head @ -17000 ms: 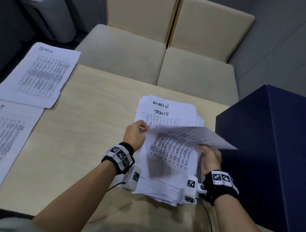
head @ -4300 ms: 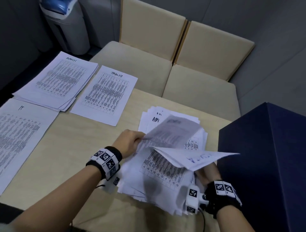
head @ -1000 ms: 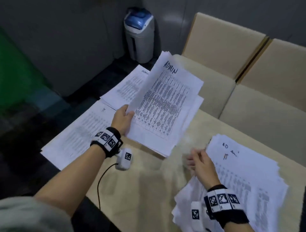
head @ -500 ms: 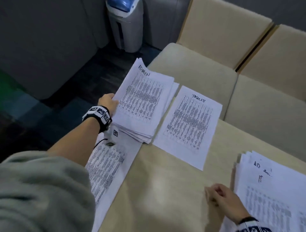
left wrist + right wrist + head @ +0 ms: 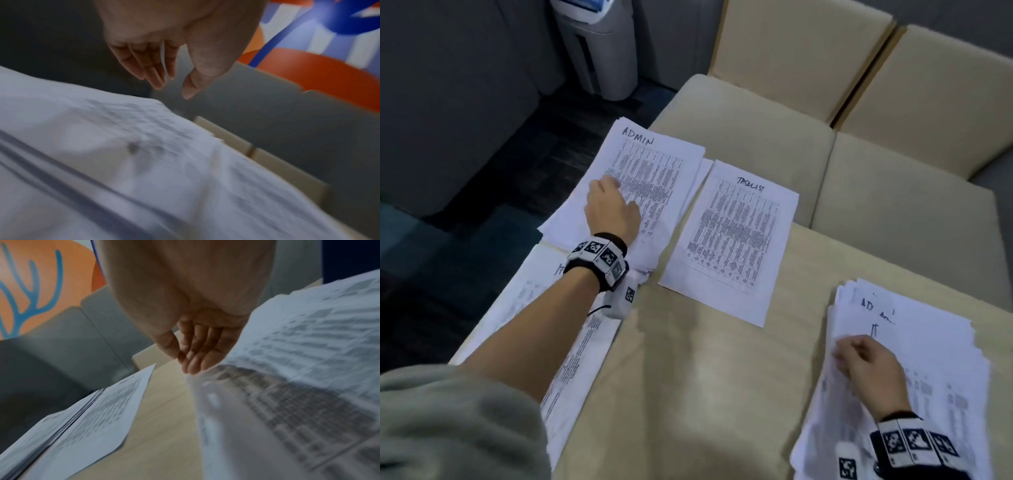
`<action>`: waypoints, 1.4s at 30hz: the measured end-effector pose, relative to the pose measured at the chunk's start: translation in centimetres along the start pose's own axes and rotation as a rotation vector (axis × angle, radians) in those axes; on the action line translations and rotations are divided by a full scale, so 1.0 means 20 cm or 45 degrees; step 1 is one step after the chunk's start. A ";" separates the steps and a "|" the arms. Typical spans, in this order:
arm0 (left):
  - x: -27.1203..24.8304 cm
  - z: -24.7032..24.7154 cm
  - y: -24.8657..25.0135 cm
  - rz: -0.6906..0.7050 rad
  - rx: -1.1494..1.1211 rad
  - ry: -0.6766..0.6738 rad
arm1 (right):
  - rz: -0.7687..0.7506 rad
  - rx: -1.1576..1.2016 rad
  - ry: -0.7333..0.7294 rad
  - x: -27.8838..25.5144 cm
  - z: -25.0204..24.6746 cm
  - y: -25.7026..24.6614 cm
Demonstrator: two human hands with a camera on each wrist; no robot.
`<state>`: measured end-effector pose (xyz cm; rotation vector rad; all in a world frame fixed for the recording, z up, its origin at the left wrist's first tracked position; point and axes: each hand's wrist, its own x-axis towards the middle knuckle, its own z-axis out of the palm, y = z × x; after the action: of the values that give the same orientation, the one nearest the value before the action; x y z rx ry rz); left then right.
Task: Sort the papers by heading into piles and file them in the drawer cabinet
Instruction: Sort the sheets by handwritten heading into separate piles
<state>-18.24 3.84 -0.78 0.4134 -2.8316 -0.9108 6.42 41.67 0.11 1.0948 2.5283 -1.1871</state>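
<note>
Four paper groups on worktop [image 5: 688,394]: ADMIN pile [image 5: 654,171] at 11 o'clock overhanging the edge, single TASKLIST sheet [image 5: 732,240] beside, IT pile [image 5: 571,359] at 9, unsorted stack [image 5: 928,359] at 3. Left hand [image 5: 611,209] grip relaxed, empty, over ADMIN pile. Right hand [image 5: 866,366] loosely curled on unsorted stack, holding nothing. Bare worktop between.

left hand [image 5: 610,211]: black wristband with white square-code tags, small white camera block beneath, thin black cable | left arm: grey-green sleeve [image 5: 458,425] pushed up above the forearm | right hand [image 5: 870,370]: matching black band, white coded tags, white block with one code square
</note>
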 end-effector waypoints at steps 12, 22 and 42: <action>-1.52 0.57 0.83 0.258 -0.141 -0.908 | 0.534 -0.415 0.268 0.02 -0.53 0.60; -1.77 0.67 0.89 0.117 -0.024 -0.775 | 0.327 -0.146 0.269 0.03 -0.68 0.92; -1.69 0.37 0.68 -0.049 -0.740 -0.839 | 0.116 1.049 -0.312 -0.01 -0.63 0.75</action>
<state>9.31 28.72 -0.36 0.0936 -2.8516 -2.1179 18.79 56.90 -0.47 1.0715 1.7853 -2.2548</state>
